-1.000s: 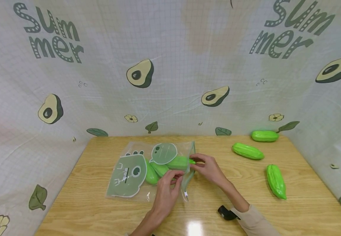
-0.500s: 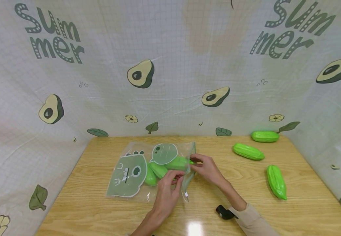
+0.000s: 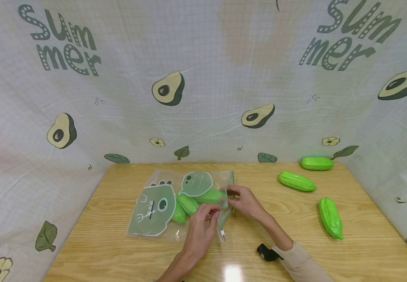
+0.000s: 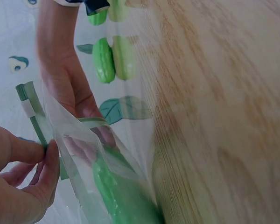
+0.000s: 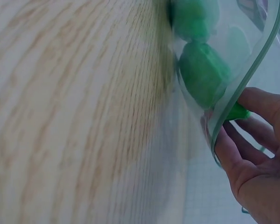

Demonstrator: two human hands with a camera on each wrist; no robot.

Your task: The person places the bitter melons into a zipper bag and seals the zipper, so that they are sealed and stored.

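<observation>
Clear zip bag is lying on the wooden table, mouth facing right, with a cartoon dino print over its left part. Around the bag's middle there's a first gourd, green and partly tucked behind the print, then a second gourd right beside it. The left hand is at the bag's near side, pinching the rim between thumb and fingers, so those two sit just left of its fingers, behind the plastic.

A third gourd is inside by the bag's mouth, tip poking past the rim. The right hand is at that opening, thumb and fingers curled round the tip, with most of the gourd lying left of it.

Off to the bag's right, well apart from both hands: a slanted gourd, a back gourd, then a front gourd.
</observation>
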